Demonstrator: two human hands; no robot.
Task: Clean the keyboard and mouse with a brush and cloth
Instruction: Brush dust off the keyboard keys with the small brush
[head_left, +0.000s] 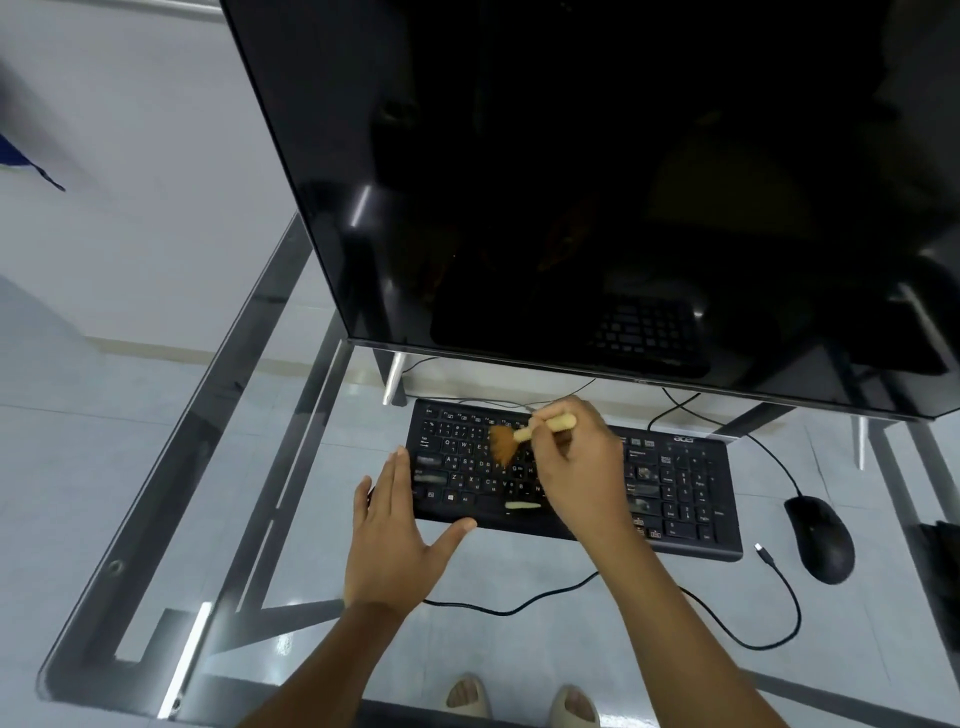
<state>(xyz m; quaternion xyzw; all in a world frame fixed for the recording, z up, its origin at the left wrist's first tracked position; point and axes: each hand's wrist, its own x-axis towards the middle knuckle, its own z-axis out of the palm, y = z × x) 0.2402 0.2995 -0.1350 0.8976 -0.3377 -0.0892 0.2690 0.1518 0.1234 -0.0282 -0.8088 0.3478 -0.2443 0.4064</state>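
Observation:
A black keyboard (675, 499) lies on a glass desk (270, 467) under a big dark monitor. My right hand (576, 462) grips a small brush (519, 436) by its pale wooden handle, and the brown bristles rest on the upper left letter keys. My left hand (395, 535) lies flat with fingers spread at the keyboard's left front corner, thumb along the front edge. A black mouse (821, 538) sits to the right of the keyboard. No cloth is in view.
The monitor (597, 182) overhangs the back of the keyboard. A loose black cable (779, 587) with a free plug curls in front of the keyboard and mouse. A dark object (943, 561) sits at the right edge. My sandalled feet show through the glass.

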